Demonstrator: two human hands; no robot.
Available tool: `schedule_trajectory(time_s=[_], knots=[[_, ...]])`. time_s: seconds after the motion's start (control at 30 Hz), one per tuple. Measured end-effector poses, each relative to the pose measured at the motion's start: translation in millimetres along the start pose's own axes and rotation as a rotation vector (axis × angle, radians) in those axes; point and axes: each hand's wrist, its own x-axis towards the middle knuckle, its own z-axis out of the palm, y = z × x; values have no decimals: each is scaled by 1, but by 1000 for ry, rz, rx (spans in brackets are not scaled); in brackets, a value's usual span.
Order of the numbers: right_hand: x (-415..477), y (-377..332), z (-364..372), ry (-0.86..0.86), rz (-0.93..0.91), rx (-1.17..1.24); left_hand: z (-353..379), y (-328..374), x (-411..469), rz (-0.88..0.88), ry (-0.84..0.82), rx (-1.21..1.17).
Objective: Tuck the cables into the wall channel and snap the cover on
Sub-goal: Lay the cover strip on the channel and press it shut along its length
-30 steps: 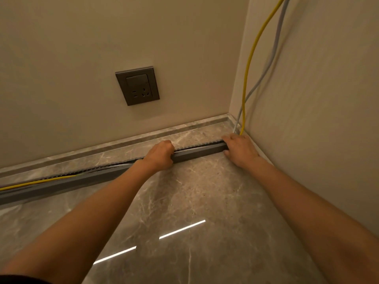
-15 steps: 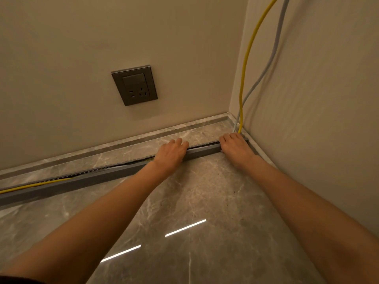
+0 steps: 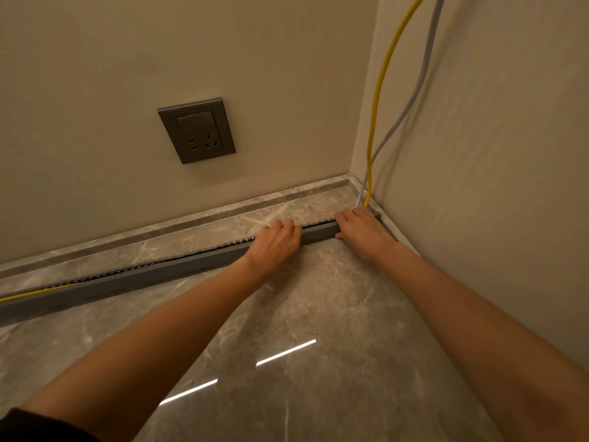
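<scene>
A long grey channel [image 3: 159,275] with a toothed back edge lies on the marble floor along the back wall. A yellow cable [image 3: 377,100] and a grey cable [image 3: 424,68] drop down the corner into its right end. The yellow cable shows again in the channel at the far left. My left hand [image 3: 275,242] lies palm down over the channel, fingers reaching across its top. My right hand [image 3: 361,228] presses on the channel's right end at the corner, thumb against the front face. The cables under both hands are hidden.
A grey wall socket [image 3: 196,130] sits on the back wall above the channel. A marble skirting strip [image 3: 191,223] runs along the wall's foot. The right wall [image 3: 494,154] stands close beside my right arm. Glossy floor [image 3: 287,362] spreads below my arms.
My left hand has gone from a curled grip on the channel to lying flatter over its top. My right hand has shifted slightly toward the corner end.
</scene>
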Motion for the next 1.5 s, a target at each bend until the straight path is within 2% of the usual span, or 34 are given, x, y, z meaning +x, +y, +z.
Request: schedule_trajectory(time_s=[0.2,0.4,0.73,1.07,1.17,1.27,1.37,1.5], knots=[[-2,0,2,16,-4,-29,-2,4,4,2,50,22],[-1,2,3,8,-19,-16,-12,18,17,86,40,65],[4,5,1,5,0,72,-3,7,9,-17,5,-34],[7,15,4,12,-19,239,-19,7,29,-138,-189,-168],[8,14,3,23,-7,248,-21,13,36,-145,-121,-185],[8,17,5,42,5,297,-21,22,42,-38,-40,-130],[5,24,4,31,15,429,-18,22,42,-17,-27,-101],[5,25,3,19,42,473,-14,18,36,-16,-26,-77]])
